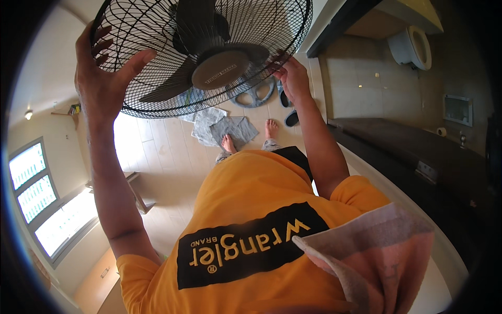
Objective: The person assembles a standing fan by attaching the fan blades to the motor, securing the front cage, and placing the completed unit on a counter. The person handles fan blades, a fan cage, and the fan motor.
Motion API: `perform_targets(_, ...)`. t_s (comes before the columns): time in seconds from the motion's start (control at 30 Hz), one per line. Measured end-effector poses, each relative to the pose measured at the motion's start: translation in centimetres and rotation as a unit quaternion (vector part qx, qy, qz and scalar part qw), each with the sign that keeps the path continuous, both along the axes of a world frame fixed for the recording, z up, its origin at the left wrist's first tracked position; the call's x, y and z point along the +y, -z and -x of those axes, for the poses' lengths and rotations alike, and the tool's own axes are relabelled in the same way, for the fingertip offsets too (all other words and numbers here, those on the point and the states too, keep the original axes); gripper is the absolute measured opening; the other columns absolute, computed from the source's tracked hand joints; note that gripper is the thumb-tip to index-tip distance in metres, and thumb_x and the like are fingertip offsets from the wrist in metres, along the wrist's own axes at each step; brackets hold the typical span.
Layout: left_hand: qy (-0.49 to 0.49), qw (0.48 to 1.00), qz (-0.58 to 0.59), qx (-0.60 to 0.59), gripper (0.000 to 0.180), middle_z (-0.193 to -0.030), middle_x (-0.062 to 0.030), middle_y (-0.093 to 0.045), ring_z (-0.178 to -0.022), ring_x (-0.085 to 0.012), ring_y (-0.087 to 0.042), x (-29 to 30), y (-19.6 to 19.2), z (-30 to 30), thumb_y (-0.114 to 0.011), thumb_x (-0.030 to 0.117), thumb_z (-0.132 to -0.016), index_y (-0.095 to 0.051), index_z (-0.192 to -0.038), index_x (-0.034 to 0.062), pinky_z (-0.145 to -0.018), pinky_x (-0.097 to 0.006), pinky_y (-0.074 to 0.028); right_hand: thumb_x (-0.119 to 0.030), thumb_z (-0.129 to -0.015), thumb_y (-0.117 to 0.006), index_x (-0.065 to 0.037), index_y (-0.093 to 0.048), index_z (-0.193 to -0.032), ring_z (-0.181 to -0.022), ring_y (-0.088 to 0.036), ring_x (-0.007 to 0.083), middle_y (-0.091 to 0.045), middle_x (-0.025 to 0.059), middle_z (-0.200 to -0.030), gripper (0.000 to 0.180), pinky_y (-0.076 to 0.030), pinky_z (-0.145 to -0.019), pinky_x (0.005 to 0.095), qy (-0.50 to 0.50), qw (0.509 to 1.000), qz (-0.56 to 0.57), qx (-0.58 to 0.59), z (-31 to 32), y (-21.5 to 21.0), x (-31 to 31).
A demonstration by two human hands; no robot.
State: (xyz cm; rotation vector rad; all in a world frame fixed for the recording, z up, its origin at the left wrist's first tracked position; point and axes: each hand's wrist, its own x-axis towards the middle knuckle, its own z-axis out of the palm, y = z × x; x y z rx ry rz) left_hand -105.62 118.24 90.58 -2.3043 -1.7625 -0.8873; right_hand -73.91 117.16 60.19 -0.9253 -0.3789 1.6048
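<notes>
A black electric fan head (219,70) with a round wire cage fills the top of the view, its blades showing through the wires and a plain round badge at its centre. My left hand (107,78) grips the cage's left rim, fingers curled at the edge and thumb across the front. On the right side of the rim, the fingers of my right hand (294,78) close on the cage edge, their tips partly hidden by the wires. The fan's upper part runs out of view.
Beneath the fan lie a grey spoked ring-shaped base (254,98) and a crumpled grey cloth (239,131) under one bare foot. Dark slippers (291,119) sit beside it. A dark door (397,146) and a toilet (415,48) are at right; a towel (376,246) hangs over my shoulder.
</notes>
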Motion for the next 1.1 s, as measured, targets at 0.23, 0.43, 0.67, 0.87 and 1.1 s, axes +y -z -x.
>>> perform_targets(0.23, -0.005, 1.000, -0.021, 0.015, 0.107, -0.130, -0.0140, -0.067, -0.118, -0.0313, -0.066, 0.4, 0.2, -0.3, -0.093, 0.060, -0.063, -0.049, -0.143, 0.0040, -0.100, -0.047, -0.054, 0.000, -0.101, -0.054, 0.005, -0.066, -0.120, -0.097, -0.070, 0.0186, -0.071, 0.0121, -0.113, 0.023, -0.058, -0.086, 0.0335, 0.009, 0.997, -0.020, -0.080, 0.8, 1.5, 0.7)
perform_targets(0.43, -0.007, 1.000, -0.023, 0.018, 0.105, -0.132, -0.0161, -0.066, -0.119, -0.0307, -0.066, 0.4, 0.5, -0.6, -0.097, 0.049, -0.066, -0.047, -0.146, 0.0028, -0.102, -0.046, -0.054, 0.000, -0.098, -0.056, 0.005, -0.068, -0.117, -0.092, -0.070, 0.0164, -0.072, 0.0092, -0.105, 0.023, -0.058, -0.084, 0.0306, -0.006, 0.988, -0.018, -0.156, 0.8, 1.5, 0.8)
perform_targets(0.67, 0.069, 0.981, -0.026, -0.182, 0.062, -0.139, -0.0152, -0.062, -0.123, -0.0286, -0.063, 1.2, 0.9, 3.2, -0.071, 0.034, -0.099, -0.049, -0.146, 0.0008, -0.106, -0.039, -0.048, -0.007, -0.099, -0.054, -0.001, -0.056, -0.139, -0.117, -0.061, 0.0189, -0.061, 0.0091, -0.129, 0.040, -0.055, -0.096, 0.0348, 0.022, 0.982, -0.083, -0.170, -1.6, -0.3, 1.3)
perform_targets(0.87, -0.209, 0.826, 0.009, -0.524, 0.049, -0.148, -0.0139, -0.053, -0.131, -0.0266, -0.054, -7.7, 20.1, 8.6, -0.038, 0.026, -0.108, -0.050, -0.146, -0.0019, -0.114, -0.039, -0.040, -0.032, -0.108, -0.052, -0.001, -0.042, -0.154, -0.136, -0.052, 0.0286, -0.049, 0.0169, -0.152, 0.057, -0.041, -0.114, 0.0410, 0.250, 0.848, -0.246, -0.397, -4.1, -15.7, 3.1)
perform_targets(1.1, -0.099, 0.789, 0.298, -0.528, 0.026, -0.102, -0.0111, -0.077, -0.092, -0.0122, -0.069, -10.9, 36.4, 2.1, -0.067, 0.010, -0.098, -0.070, -0.121, -0.0032, -0.086, -0.030, -0.054, -0.046, -0.101, -0.064, 0.001, -0.043, -0.153, -0.135, -0.053, 0.0257, -0.057, 0.0164, -0.144, 0.074, -0.038, -0.116, 0.0383, 0.096, 0.678, -0.478, -0.550, -0.8, -25.1, 8.0)
